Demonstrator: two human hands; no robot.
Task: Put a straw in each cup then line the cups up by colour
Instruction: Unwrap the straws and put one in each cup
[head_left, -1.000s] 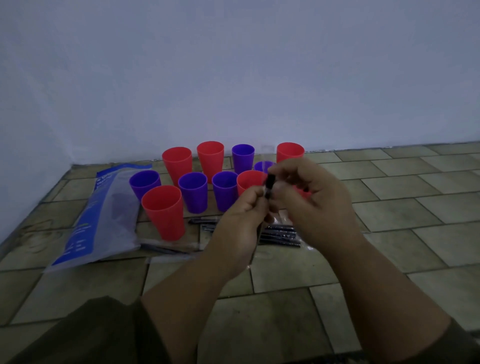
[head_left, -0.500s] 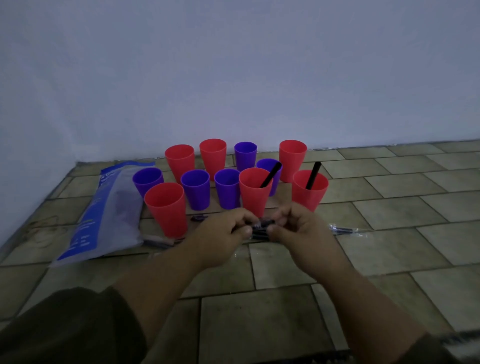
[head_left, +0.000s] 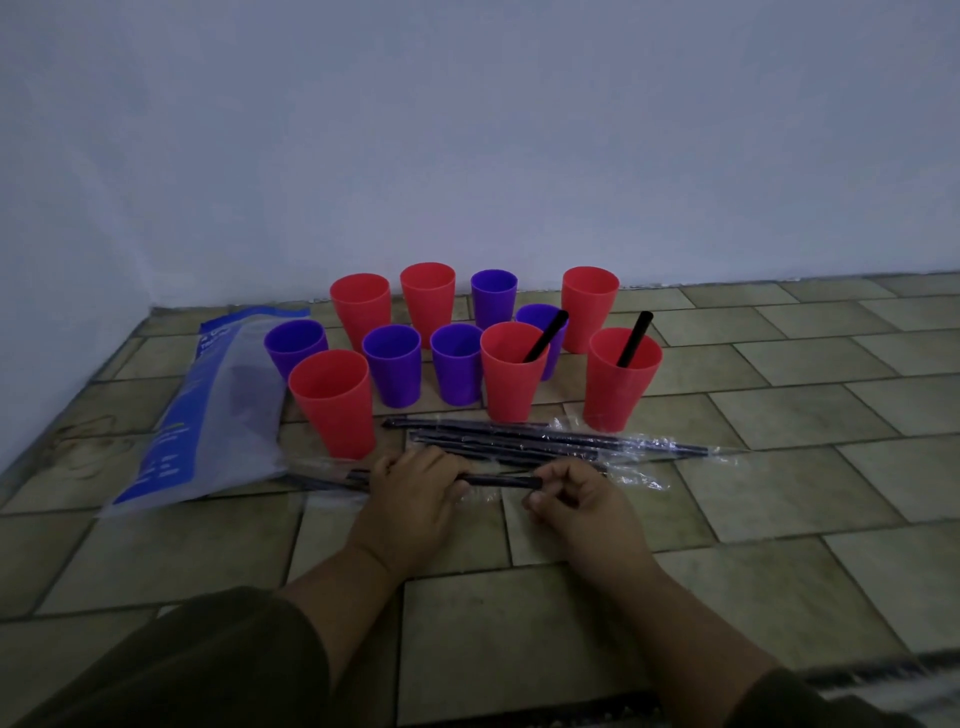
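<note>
Your hands have spread apart since half a second ago, stretching a black straw (head_left: 501, 481) in its clear wrapper low over the floor, just in front of the nearest red cup (head_left: 332, 402). A sharp tug could knock that cup over. Your left hand (head_left: 410, 499) grips the straw, knuckles up; your right hand (head_left: 582, 504) pinches its end.

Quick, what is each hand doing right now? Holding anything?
Left hand: fingers curled round a black straw.
Right hand: pinches the other end of the same straw.
</note>
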